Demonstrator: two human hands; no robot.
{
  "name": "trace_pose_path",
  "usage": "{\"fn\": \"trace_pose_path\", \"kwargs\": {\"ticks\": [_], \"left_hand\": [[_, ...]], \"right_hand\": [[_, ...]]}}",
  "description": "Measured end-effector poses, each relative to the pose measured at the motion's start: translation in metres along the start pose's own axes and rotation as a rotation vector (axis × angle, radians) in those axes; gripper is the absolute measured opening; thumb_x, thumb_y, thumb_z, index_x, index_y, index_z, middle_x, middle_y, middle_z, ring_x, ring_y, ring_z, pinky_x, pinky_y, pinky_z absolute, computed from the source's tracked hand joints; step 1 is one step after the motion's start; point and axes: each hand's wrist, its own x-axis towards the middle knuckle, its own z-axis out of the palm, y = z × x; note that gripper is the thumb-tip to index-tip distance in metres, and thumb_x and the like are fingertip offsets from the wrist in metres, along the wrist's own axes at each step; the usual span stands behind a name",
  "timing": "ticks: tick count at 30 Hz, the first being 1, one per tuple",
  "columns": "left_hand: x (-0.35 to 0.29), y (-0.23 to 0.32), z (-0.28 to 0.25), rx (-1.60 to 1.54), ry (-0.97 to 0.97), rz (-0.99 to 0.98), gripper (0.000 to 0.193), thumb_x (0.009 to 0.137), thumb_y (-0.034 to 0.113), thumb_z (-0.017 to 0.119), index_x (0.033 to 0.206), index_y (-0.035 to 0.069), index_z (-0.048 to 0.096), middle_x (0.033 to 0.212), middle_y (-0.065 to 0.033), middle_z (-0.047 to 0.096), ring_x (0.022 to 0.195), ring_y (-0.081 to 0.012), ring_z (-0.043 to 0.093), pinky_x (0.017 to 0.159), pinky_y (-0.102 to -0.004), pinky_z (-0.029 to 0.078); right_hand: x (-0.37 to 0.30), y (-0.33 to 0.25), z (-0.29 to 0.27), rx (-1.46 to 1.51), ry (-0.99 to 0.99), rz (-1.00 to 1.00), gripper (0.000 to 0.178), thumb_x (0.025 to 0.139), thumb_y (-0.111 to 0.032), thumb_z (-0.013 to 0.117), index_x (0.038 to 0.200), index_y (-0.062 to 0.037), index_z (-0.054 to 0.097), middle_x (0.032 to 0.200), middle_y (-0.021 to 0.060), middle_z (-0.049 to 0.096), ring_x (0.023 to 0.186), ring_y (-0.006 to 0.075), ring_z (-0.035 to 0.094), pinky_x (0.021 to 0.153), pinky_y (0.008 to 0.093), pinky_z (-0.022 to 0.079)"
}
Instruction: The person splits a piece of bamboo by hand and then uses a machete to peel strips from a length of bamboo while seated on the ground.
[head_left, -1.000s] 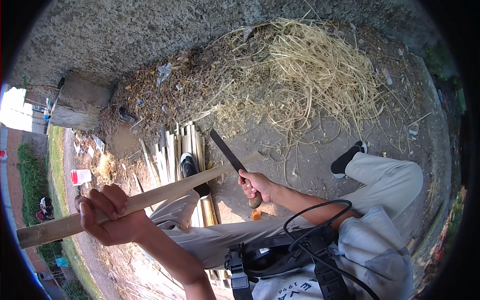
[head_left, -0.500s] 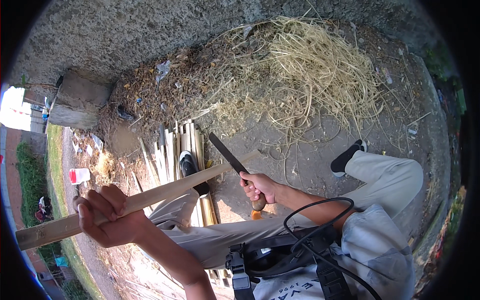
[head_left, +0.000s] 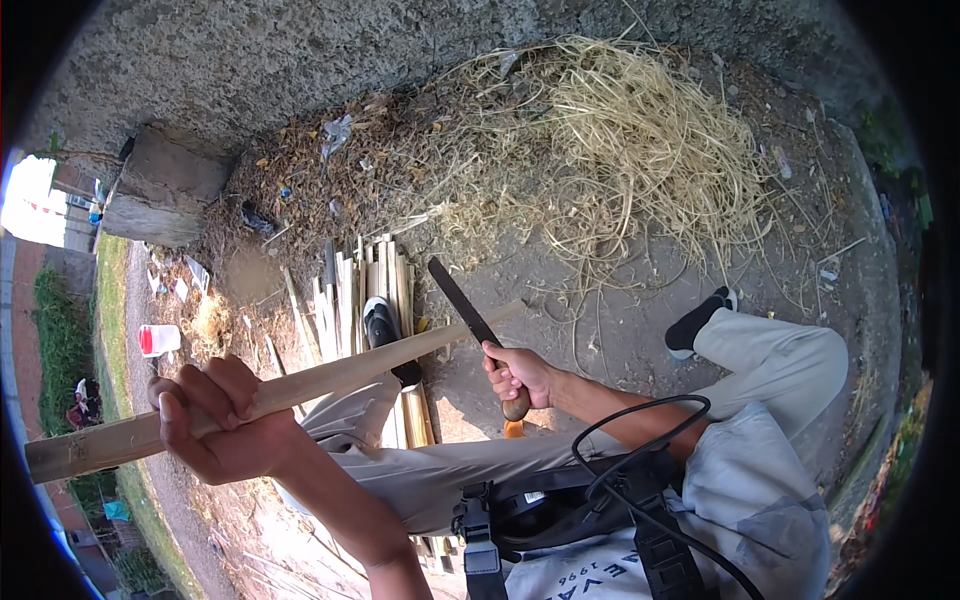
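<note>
My left hand is wrapped round a long, pale strip that looks like split bamboo, near its wide left end. The strip slants up to the right, its far end reaching past the blade. In my right hand is a machete-like knife with a dark straight blade and a rounded wooden handle. The blade points up and to the left and crosses the strip near its far end; whether the edge touches the strip, I cannot tell. Both hands are closed.
Several pale slats lie stacked by my left shoe. A heap of thin shavings lies by the rough wall. A concrete block and a red-and-white container stand at left. A black cable loops near my right arm.
The left end of the strip and my left hand have risen slightly. The knife has shifted a little to the right; both grips are unchanged.
</note>
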Motion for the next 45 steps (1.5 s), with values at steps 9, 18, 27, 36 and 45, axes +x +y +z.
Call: {"fn": "trace_pose_path", "kwargs": {"ticks": [9, 18, 27, 36, 45], "left_hand": [[0.001, 0.001, -0.006, 0.027, 0.140, 0.040, 0.028, 0.089, 0.015, 0.044, 0.063, 0.012, 0.037, 0.044, -0.0011, 0.026, 0.033, -0.0090, 0.021, 0.033, -0.0233, 0.018], [-0.001, 0.000, 0.013, 0.053, 0.167, 0.030, 0.035, 0.089, 0.016, 0.044, 0.058, 0.014, 0.029, 0.044, -0.0012, 0.024, 0.033, -0.0098, 0.021, 0.033, -0.0237, 0.019], [-0.002, -0.004, 0.011, 0.057, 0.138, 0.026, 0.034, 0.091, 0.016, 0.043, 0.059, 0.014, 0.030, 0.045, -0.0012, 0.025, 0.034, -0.0097, 0.021, 0.034, -0.0241, 0.019], [-0.001, -0.006, 0.012, 0.036, 0.117, 0.019, 0.034, 0.090, 0.015, 0.044, 0.059, 0.014, 0.030, 0.045, -0.0017, 0.025, 0.034, -0.0101, 0.021, 0.033, -0.0238, 0.018], [-0.003, -0.001, 0.017, 0.024, 0.163, 0.054, 0.031, 0.090, 0.013, 0.042, 0.062, 0.014, 0.031, 0.045, -0.0013, 0.024, 0.033, -0.0094, 0.020, 0.032, -0.0231, 0.019]], "right_hand": [[-0.019, 0.006, 0.028, -0.131, 0.014, -0.022, 0.039, 0.098, -0.044, 0.043, 0.077, -0.0118, 0.044, 0.054, -0.0092, 0.030, 0.041, 0.0021, 0.027, 0.040, 0.0202, 0.027], [-0.006, 0.009, 0.008, -0.155, 0.170, -0.114, 0.038, 0.097, -0.044, 0.046, 0.075, -0.0128, 0.045, 0.055, -0.0087, 0.031, 0.041, 0.0030, 0.028, 0.040, 0.0217, 0.028], [-0.007, -0.003, 0.017, -0.201, 0.141, -0.142, 0.037, 0.097, -0.042, 0.046, 0.076, -0.0117, 0.045, 0.054, -0.0086, 0.031, 0.041, 0.0033, 0.027, 0.041, 0.0223, 0.029], [0.006, -0.006, 0.013, -0.055, 0.167, -0.092, 0.037, 0.098, -0.041, 0.044, 0.075, -0.0119, 0.044, 0.054, -0.0088, 0.030, 0.041, 0.0029, 0.026, 0.041, 0.0219, 0.028], [-0.004, 0.002, 0.024, -0.004, 0.111, -0.035, 0.038, 0.097, -0.044, 0.045, 0.077, -0.0124, 0.044, 0.054, -0.0094, 0.030, 0.041, 0.0026, 0.027, 0.041, 0.0213, 0.028]]}}
